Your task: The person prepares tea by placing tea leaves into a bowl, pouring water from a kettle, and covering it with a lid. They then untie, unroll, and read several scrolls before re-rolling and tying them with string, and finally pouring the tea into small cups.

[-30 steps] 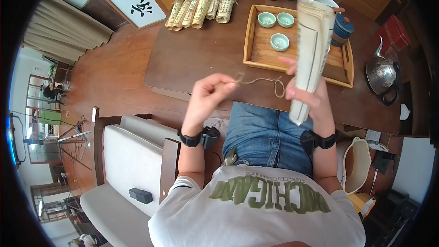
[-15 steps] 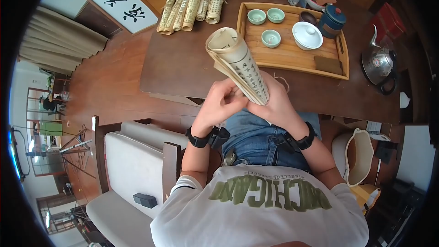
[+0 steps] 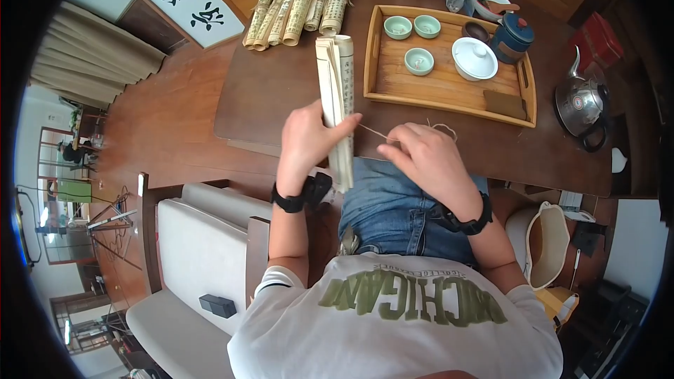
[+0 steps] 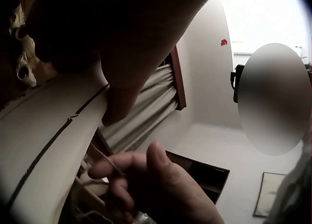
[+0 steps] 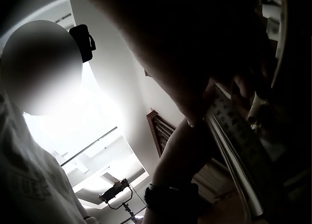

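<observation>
The left hand (image 3: 306,142) grips a rolled bundle of inscribed paper (image 3: 337,98) around its lower middle, and the roll stands nearly upright over the table's front edge. From the roll a thin string (image 3: 372,130) runs across to the right hand (image 3: 432,163), whose thumb and fingers pinch it; a loose loop of it shows beyond that hand. In the left wrist view the roll (image 4: 44,151) fills the lower left, with the right hand (image 4: 161,185) beside it and the string (image 4: 108,159) at its fingers. The right wrist view is dark; the roll (image 5: 239,165) shows there.
Several tied scrolls (image 3: 303,3) lie at the table's back left. A wooden tray (image 3: 449,101) holds small cups, a lidded white bowl (image 3: 474,62) and a blue jar (image 3: 512,38). At the right are a steel kettle (image 3: 581,104) and a red box (image 3: 597,36).
The roll has passed from the right hand to the left and moved left, turning upright. The right hand has drawn away to the right with the string stretched between.
</observation>
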Demonstrator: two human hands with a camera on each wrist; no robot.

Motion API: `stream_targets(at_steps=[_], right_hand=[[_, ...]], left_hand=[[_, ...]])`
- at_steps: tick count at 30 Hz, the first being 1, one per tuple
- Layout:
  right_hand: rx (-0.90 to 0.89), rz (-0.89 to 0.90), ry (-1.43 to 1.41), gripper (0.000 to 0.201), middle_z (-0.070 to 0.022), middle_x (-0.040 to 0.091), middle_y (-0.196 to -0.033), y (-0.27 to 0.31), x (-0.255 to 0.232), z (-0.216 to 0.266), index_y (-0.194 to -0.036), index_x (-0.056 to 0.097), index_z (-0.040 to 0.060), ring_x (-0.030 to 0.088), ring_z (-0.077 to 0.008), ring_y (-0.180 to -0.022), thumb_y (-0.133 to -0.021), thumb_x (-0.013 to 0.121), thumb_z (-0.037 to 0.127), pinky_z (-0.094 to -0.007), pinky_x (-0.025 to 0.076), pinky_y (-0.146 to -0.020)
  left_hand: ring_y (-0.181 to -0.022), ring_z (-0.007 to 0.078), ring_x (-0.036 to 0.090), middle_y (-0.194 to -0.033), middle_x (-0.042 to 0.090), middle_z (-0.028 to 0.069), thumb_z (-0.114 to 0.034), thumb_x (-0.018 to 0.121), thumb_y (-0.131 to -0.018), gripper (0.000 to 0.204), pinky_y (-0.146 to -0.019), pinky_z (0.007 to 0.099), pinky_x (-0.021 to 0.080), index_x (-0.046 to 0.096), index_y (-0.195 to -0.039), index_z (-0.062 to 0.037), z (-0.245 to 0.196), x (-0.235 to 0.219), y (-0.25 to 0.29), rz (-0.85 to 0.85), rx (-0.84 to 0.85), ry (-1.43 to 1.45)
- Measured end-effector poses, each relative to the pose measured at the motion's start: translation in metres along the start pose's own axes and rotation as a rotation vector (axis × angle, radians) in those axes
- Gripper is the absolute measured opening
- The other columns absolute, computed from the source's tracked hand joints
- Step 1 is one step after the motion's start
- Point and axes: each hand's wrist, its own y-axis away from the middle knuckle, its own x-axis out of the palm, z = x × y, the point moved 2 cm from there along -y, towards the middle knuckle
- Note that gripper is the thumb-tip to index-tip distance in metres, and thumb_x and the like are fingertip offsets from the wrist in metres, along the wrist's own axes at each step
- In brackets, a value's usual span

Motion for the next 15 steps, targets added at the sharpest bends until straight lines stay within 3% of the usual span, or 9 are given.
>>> stream_targets(at_steps=[1,8,12,13,15], right_hand=[[-0.044,-0.062,0.039,0.021,-0.0104,0.067,-0.083,0.0,-0.003,-0.002,-0.091,0.067,0.0045,0.068,-0.0325,-0.078,-0.097,0.067,0.025,-0.0433,0.054,-0.071],[-0.089,-0.025,-0.233,0.017,-0.0115,0.065,-0.081,-0.012,-0.017,0.006,-0.09,0.069,0.0013,0.063,-0.0295,-0.07,-0.096,0.069,0.017,-0.0386,0.049,-0.065],[-0.133,-0.027,-0.249,0.014,-0.0112,0.064,-0.08,-0.015,-0.018,0.01,-0.09,0.069,0.0007,0.061,-0.0287,-0.068,-0.094,0.071,0.014,-0.0374,0.048,-0.064],[-0.143,-0.028,-0.254,0.014,-0.0112,0.063,-0.08,-0.014,-0.02,0.011,-0.09,0.069,0.0007,0.06,-0.0287,-0.068,-0.094,0.071,0.014,-0.0373,0.048,-0.064],[-0.119,-0.01,-0.257,0.014,-0.0113,0.065,-0.082,-0.012,-0.022,0.013,-0.09,0.069,0.0036,0.063,-0.0313,-0.073,-0.093,0.071,0.017,-0.0411,0.05,-0.067]], left_hand=[[-0.073,0.0361,0.073,-0.075,0.073,0.0197,-0.048,0.081,-0.082,0.05,-0.068,0.0439,0.056,0.075,-0.093,-0.0003,0.007,-0.004,-0.004,-0.001,0.001,-0.049],[-0.073,0.0397,0.071,-0.074,0.07,0.0204,-0.052,0.084,-0.077,0.056,-0.066,0.0474,0.055,0.065,-0.086,-0.0008,0.02,0.002,-0.017,-0.127,0.046,-0.302],[-0.074,0.0391,0.071,-0.078,0.071,0.0183,-0.05,0.087,-0.073,0.057,-0.065,0.0472,0.055,0.063,-0.096,-0.0033,0.011,0.016,0.005,-0.029,0.181,-0.307],[-0.075,0.0375,0.072,-0.086,0.071,0.0165,-0.048,0.089,-0.071,0.059,-0.064,0.0462,0.056,0.061,-0.1,-0.0048,0.014,0.023,0.012,-0.041,0.223,-0.387],[-0.075,0.0359,0.072,-0.09,0.069,0.015,-0.047,0.089,-0.07,0.059,-0.064,0.0447,0.057,0.061,-0.1,-0.0052,0.015,0.033,0.026,-0.016,0.266,-0.438]])
